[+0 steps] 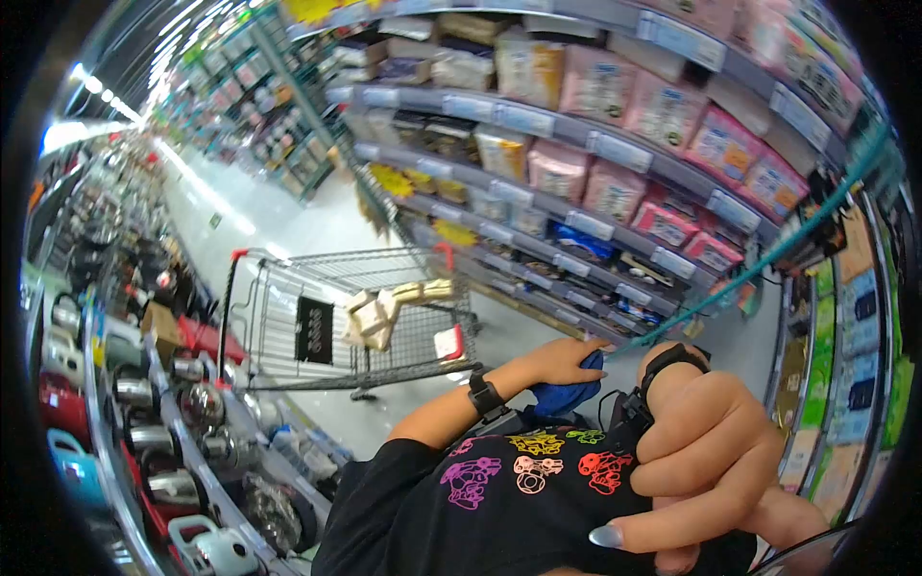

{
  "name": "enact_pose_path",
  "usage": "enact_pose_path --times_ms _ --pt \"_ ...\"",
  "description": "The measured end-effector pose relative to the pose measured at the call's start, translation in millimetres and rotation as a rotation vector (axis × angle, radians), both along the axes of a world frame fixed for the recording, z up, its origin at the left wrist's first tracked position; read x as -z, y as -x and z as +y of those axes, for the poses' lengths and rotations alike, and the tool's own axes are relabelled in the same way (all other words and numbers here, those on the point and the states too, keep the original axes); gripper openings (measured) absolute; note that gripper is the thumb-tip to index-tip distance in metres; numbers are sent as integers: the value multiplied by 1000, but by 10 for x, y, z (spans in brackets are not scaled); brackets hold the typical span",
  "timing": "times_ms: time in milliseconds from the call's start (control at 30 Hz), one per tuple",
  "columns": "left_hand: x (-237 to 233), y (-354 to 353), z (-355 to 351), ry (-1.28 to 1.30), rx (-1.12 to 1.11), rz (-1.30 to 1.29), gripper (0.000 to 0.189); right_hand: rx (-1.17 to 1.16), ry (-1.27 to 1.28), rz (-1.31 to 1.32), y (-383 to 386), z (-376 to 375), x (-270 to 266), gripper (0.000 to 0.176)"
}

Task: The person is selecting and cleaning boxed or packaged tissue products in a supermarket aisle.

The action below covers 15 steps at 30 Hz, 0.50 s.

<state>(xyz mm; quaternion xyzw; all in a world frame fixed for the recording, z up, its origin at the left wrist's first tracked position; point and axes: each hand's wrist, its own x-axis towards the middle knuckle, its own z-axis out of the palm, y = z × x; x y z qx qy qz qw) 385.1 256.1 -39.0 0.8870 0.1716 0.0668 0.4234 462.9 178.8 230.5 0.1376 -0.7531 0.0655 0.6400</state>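
Observation:
My left hand (562,363), with a black band on its wrist, is closed around a bunched blue cloth-like item (569,392) in front of my waist. Close to the camera, my right hand (709,451) is raised with its fingers curled in. A silver nail shows on it, and whatever its fingers may hold is hidden. Another dark band (676,357) circles the right wrist. Between the two hands sits a small black device (631,420) with a thin cord.
A wire shopping cart (279,379) with several pale packages (370,317) stands ahead left. Kettles and pots (173,485) line the left shelves. Pink packets (595,86) fill the shelving ahead, with a teal post (759,264) at its end. More shelved packages (860,307) stand at right.

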Motion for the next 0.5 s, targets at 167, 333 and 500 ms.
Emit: enact_pose_path --times_ms 167,333,500 --pt "-174 774 87 105 -180 136 64 -210 32 35 712 244 -117 37" --pt "-166 1544 173 112 -287 9 59 -374 16 -53 1362 393 -110 55" --pt "115 2215 226 189 -408 -19 57 -257 -96 32 1966 568 143 35"
